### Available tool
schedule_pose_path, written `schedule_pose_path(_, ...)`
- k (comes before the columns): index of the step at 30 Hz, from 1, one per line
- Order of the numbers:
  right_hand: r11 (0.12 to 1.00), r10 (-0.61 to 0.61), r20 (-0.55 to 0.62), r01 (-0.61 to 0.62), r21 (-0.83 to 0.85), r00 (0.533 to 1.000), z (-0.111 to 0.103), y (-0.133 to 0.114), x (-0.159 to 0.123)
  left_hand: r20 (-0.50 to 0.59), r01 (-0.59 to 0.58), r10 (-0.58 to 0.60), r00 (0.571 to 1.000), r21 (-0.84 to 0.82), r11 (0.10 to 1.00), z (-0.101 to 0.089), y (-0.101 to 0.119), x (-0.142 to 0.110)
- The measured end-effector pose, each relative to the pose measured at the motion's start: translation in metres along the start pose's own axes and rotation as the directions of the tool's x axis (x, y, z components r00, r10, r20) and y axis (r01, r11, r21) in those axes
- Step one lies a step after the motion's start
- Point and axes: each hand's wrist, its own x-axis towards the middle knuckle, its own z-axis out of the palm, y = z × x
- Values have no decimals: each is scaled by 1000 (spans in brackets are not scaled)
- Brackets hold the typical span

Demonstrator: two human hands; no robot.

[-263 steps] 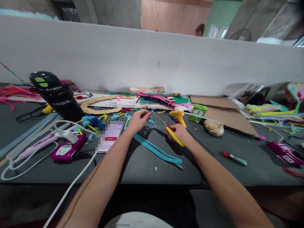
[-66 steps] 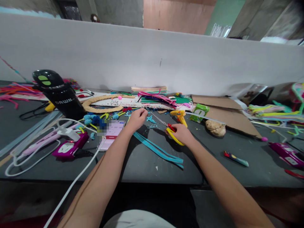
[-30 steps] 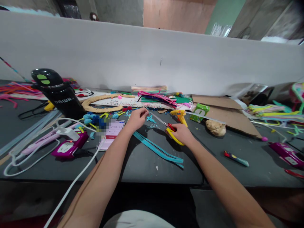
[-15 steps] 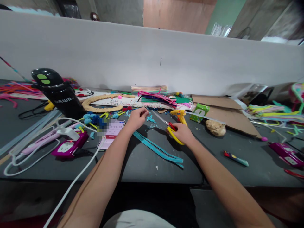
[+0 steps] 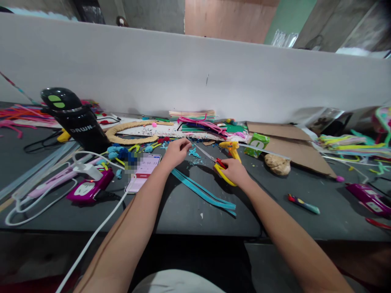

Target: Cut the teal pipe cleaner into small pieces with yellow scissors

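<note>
Near side of the counter (image 5: 189,221), blue strips (image 5: 207,196) lie between the person's forearms; just past them the right hand (image 5: 234,171) has its fingers wrapped round the scissors (image 5: 218,167), blades pointing toward the left hand (image 5: 179,152), whose fingers are bunched, on what I can't tell from here. Blue clippings (image 5: 194,152) lie by the blades, then a yellow glue gun (image 5: 231,147) near a green packet (image 5: 256,145), contents hidden. Black DAWN bottle (image 5: 81,126) off left, capped, inside not visible; white partition (image 5: 137,69) behind everything.
</note>
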Motion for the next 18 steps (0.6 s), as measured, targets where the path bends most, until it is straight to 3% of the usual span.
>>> schedule_pose_path(7,999,46,-27,-46,11,999,-1,-2,-2,-9,13,-13,1000,-14,1000,-1,2,0)
schedule_pose_path(18,1000,-4,4,4,-12,1000,-1,0,0,-17,20,-21,1000,-16,1000,0,0,0)
